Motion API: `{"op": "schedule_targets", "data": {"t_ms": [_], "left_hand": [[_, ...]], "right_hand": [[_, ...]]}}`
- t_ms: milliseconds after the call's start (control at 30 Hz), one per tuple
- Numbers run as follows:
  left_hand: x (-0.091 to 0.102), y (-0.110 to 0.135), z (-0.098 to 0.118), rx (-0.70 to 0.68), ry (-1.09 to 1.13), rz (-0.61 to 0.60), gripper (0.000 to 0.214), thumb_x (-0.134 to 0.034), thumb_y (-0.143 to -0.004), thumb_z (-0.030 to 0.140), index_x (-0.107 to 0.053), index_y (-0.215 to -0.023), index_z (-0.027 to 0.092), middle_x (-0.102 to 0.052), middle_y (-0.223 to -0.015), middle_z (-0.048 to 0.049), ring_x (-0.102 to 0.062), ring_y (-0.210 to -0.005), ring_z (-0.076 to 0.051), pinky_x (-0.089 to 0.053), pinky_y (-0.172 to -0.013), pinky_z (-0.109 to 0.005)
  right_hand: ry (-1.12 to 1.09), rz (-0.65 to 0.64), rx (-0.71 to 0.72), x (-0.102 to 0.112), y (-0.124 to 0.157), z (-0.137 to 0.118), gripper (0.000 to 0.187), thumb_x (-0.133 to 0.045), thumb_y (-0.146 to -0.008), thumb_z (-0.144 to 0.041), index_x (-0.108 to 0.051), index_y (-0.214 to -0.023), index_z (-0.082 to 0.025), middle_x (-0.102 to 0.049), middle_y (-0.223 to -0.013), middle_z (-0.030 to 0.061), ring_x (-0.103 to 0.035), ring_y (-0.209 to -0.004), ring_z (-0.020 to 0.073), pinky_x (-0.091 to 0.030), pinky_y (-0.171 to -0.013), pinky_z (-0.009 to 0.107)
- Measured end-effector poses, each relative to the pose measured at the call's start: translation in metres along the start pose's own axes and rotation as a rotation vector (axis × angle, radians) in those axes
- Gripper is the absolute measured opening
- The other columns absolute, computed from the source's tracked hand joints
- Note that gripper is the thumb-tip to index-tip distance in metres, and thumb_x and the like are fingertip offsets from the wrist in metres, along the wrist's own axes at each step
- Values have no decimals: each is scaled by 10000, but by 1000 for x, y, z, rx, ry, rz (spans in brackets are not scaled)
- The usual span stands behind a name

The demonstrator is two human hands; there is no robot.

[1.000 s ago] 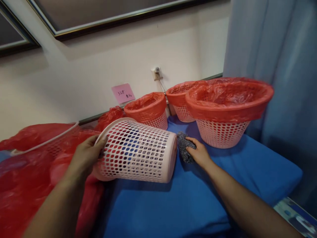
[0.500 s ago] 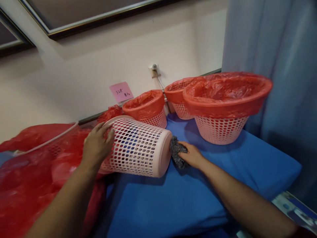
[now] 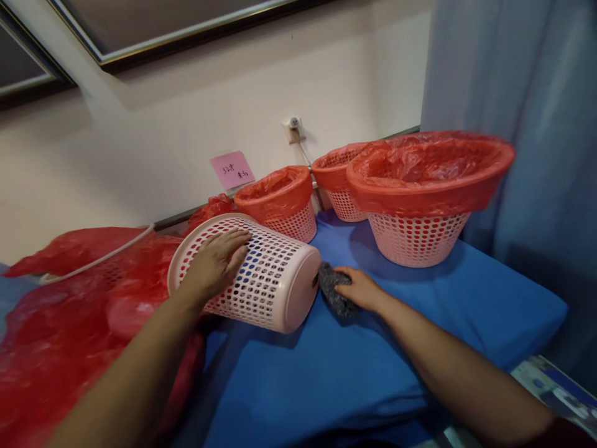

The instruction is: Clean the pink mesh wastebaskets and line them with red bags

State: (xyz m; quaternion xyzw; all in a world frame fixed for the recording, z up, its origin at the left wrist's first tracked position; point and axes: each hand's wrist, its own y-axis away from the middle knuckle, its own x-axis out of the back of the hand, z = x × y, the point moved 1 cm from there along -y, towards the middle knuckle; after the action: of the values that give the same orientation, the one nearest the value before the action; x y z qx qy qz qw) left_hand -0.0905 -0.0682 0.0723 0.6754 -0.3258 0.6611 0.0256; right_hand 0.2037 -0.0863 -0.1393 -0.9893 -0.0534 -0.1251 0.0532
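Note:
A pale pink perforated basket lies on its side on the blue padded surface, its bottom turned toward me and to the right. My left hand rests on the basket's upper side near the rim, fingers stretched over the holes. My right hand is closed on a dark grey scrubbing pad, which it presses on the blue surface right beside the basket's bottom.
Three pink baskets lined with red bags stand at the back: a small one, a middle one, a wide one. Loose red plastic bags pile at the left. A pink note hangs on the wall. A blue curtain hangs at the right.
My left hand slid from the basket's rim onto its upper side and the basket turned and shifted slightly left. My right hand moved left with the pad, toward the basket's bottom.

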Motion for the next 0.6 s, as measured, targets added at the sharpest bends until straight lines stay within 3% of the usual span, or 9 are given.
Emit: {"op": "schedule_targets", "data": {"t_ms": [100, 167, 267, 367, 467, 533, 600], "left_hand": [[-5, -4, 2, -3, -4, -64, 510, -377, -1000, 453, -705, -1288, 190, -699, -1393, -112, -602, -1347, -291, -404, -1193, -480], [-6, -10, -1, -11, -8, -97, 547, -369, -1001, 469, -709, -1287, 149, -707, -1376, -135, -612, -1334, -296, -407, -1192, -476], [-6, -19, -2, -36, -2, -138, 550, -388, -999, 460, -718, -1278, 120, -716, -1357, -150, -628, -1312, -300, -417, -1186, -471], [-6, -22, 7, -24, 33, -108, 464, -449, -972, 403, -736, -1247, 163, -738, -1326, -121, -655, -1273, -293, -450, -1156, -462], [-7, -14, 28, 56, 138, 10, 382, -485, -945, 355, -758, -1166, 207, -789, -1204, -85, -719, -1141, -270, -523, -1069, -425], [-8, -4, 45, 75, 223, 52, 363, -505, -951, 381, -750, -1156, 210, -801, -1149, -80, -739, -1075, -260, -554, -1012, -403], [-11, 7, 63, -4, 260, 16, 407, -540, -958, 453, -721, -1219, 198, -775, -1220, -103, -713, -1142, -280, -535, -1037, -426]], "right_hand": [[15, 184, 26, 14, -3, -5, 556, -613, -825, -250, -612, -1380, -230, -714, -1279, 82, -673, -1188, 253, -505, -1084, 447], [42, 255, 197, 15, 2, -13, 593, -594, -845, -258, -562, -1435, -219, -654, -1368, 99, -609, -1287, 244, -445, -1155, 446], [135, 161, 450, 2, 14, -24, 627, -565, -859, -223, -521, -1485, -208, -565, -1466, 116, -550, -1358, 232, -413, -1185, 423], [308, -45, 323, -14, 21, -25, 629, -563, -846, -188, -553, -1474, -212, -552, -1480, 126, -585, -1316, 262, -452, -1146, 435], [412, -177, 159, -17, 20, -19, 563, -622, -783, -167, -686, -1336, -253, -651, -1354, 92, -666, -1177, 271, -499, -1080, 418], [407, -156, 126, -12, 16, -15, 527, -644, -772, -178, -718, -1287, -261, -685, -1292, 81, -676, -1148, 270, -504, -1066, 403], [384, -77, 100, -5, 11, -13, 513, -631, -804, -203, -701, -1310, -255, -693, -1260, 88, -675, -1147, 270, -503, -1064, 405]]}}
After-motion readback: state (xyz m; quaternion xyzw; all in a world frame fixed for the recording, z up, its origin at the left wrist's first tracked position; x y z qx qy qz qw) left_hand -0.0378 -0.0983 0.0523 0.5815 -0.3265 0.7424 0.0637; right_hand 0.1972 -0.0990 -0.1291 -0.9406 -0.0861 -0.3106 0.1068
